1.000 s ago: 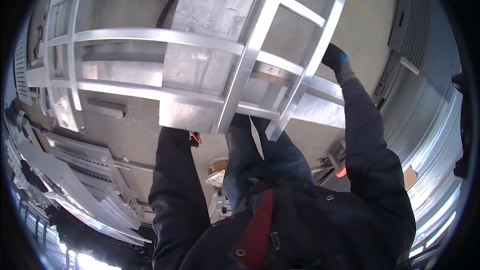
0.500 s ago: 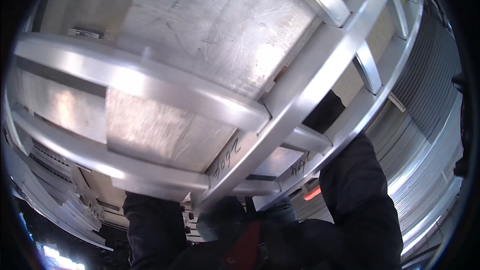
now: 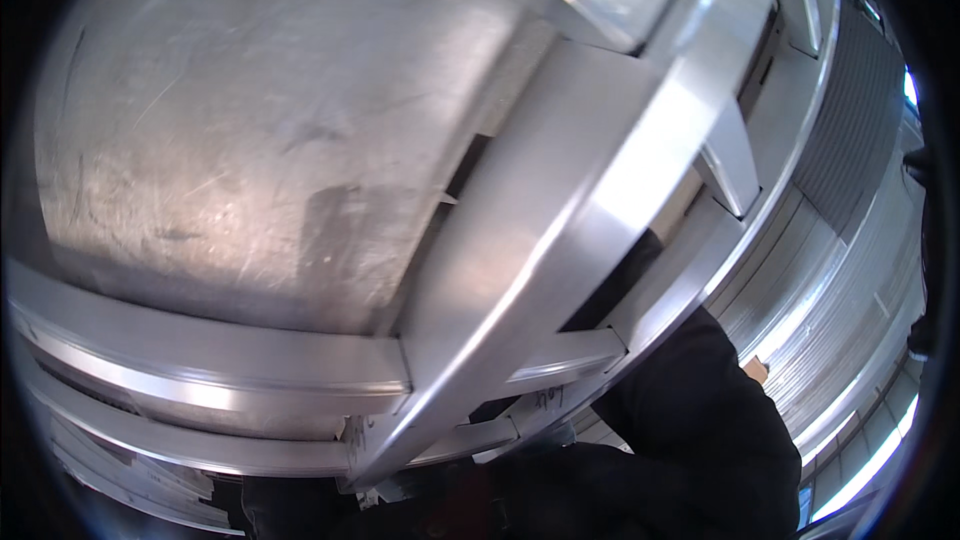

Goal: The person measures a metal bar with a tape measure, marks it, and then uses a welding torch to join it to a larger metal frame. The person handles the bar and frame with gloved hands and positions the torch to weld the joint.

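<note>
A large silvery metal frame (image 3: pixel 600 215) of rails and crossbars fills most of the view, close in front of me. Behind its bars shows a scratched, shiny metal sheet (image 3: pixel 270 110). My right forearm (image 3: pixel 700 400), in a dark sleeve, reaches up behind the frame's right-hand side. A dark patch (image 3: pixel 625 280) shows through a gap between the bars, sleeve or glove, with no fingers to be made out. Of my left arm only a dark sleeve (image 3: pixel 290 508) appears under the lower rail. The frame hides the left hand.
To the right, past the frame, stand a grey ribbed surface (image 3: pixel 850 120) and a stack of long pale pieces under shiny wrap (image 3: pixel 830 310). A small brown piece (image 3: pixel 755 370) lies beside my right arm. Pale stacked pieces (image 3: pixel 140 490) sit at the lower left.
The frame has shifted and tilted in view; its left-hand rails sit lower and the sheet looks larger. My left sleeve is now mostly covered.
</note>
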`<state>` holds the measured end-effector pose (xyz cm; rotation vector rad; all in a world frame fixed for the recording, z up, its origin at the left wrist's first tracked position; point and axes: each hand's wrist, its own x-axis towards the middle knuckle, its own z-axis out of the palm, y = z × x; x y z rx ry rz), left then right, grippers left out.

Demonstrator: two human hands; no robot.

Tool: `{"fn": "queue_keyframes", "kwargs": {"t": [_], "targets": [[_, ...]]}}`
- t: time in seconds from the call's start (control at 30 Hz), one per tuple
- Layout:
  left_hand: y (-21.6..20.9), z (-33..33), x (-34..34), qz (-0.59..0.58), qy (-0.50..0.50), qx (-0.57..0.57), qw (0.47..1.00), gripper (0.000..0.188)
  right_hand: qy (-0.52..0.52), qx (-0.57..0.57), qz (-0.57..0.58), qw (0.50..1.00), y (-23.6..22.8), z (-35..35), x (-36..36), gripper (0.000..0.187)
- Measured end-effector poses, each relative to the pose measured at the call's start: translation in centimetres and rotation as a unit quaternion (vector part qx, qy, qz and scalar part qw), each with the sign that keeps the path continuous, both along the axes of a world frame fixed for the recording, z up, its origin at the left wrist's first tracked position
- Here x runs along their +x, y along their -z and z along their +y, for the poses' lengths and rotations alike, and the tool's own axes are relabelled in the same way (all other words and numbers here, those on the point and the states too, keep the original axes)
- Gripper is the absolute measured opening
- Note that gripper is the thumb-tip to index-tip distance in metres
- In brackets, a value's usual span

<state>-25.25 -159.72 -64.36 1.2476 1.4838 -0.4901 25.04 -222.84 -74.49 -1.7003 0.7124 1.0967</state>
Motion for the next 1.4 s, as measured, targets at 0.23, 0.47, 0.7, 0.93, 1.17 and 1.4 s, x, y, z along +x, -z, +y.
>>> {"fn": "queue_keyframes", "kwargs": {"t": [0.23,0.47,0.7,0.93,1.17,1.4], "targets": [[-2.7,0.1,0.9,-0.021,0.013,0.006,1.0,0.056,0.052,0.023,-0.016,0.998,0.3,0.9,1.6,0.048],[-11.7,-3.2,4.4,-0.104,0.049,-0.001,0.993,0.059,0.24,0.098,-0.081,0.962,-0.5,1.4,7.2,0.052],[-26.7,-13.1,8.5,-0.199,0.02,-0.07,0.977,0.053,0.513,0.108,-0.276,0.806,-15.8,-12.6,10.3,0.052],[-35.3,-23.6,5.8,-0.23,-0.036,-0.089,0.968,0.045,0.54,0.065,-0.398,0.738,-38.2,-29.0,3.2,0.039],[-40.8,-38.2,0.6,-0.25,-0.029,-0.048,0.967,0.038,0.493,0.058,-0.468,0.731,-50.0,-39.6,0.1,0.033],[-46.0,-46.7,-0.6,-0.358,0.018,0.003,0.933,0.039,0.401,0.134,-0.555,0.716,-63.7,-51.1,-3.6,0.026]]}}
